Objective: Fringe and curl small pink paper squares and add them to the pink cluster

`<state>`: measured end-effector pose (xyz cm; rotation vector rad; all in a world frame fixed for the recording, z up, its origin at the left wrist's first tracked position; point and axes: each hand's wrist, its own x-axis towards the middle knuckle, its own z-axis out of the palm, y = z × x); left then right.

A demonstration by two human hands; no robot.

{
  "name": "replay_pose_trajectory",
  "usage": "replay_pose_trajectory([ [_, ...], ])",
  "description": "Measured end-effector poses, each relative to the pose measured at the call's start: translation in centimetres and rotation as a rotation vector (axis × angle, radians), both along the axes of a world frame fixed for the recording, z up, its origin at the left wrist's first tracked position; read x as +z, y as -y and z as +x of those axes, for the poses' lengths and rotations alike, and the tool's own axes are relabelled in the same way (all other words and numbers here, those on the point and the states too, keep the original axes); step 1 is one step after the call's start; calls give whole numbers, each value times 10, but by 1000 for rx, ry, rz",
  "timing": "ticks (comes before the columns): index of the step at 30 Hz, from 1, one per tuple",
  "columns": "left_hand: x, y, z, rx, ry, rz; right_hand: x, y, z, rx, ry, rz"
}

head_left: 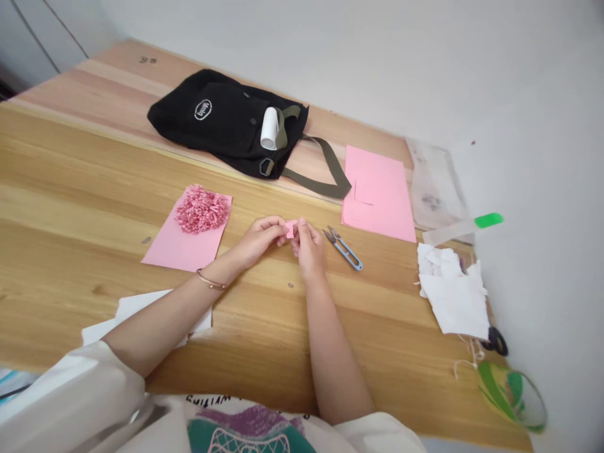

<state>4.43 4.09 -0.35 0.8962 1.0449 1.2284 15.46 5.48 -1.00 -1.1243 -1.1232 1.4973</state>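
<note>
Between my two hands is a small piece of pink paper (290, 229), held over the middle of the wooden table. My left hand (264, 238) pinches its left side. On its right side the fingers of my right hand (308, 244) are closed as well. A pair of blue thread snips (346, 250) lies on the table just right of my right hand. Left of my hands, a pile of curled pink paper strips (201, 209) rests on a sheet of pink paper (189, 248).
A black bag (217, 119) with a white roll (269, 128) on it lies at the back. Pink sheets (382, 192) are at back right. White paper scraps (455, 296), black-handled scissors (496, 341) and a green tape roll (512, 396) line the right edge. White sheets (136, 306) lie under my left forearm.
</note>
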Motion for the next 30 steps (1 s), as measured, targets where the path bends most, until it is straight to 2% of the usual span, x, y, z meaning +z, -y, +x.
replay_pose_trajectory([
  [14, -1, 0, -1, -13, -59, 39, 2, 1, 0, 16, 29, 71],
  [20, -2, 1, -2, -44, -73, 39, -1, 0, 0, -46, -17, 14],
  [25, -1, 1, -1, -27, -78, 53, 1, 0, -1, -4, 56, 70],
  [30, 1, 1, -1, -36, -106, 40, -2, -1, 0, -38, 10, 39],
])
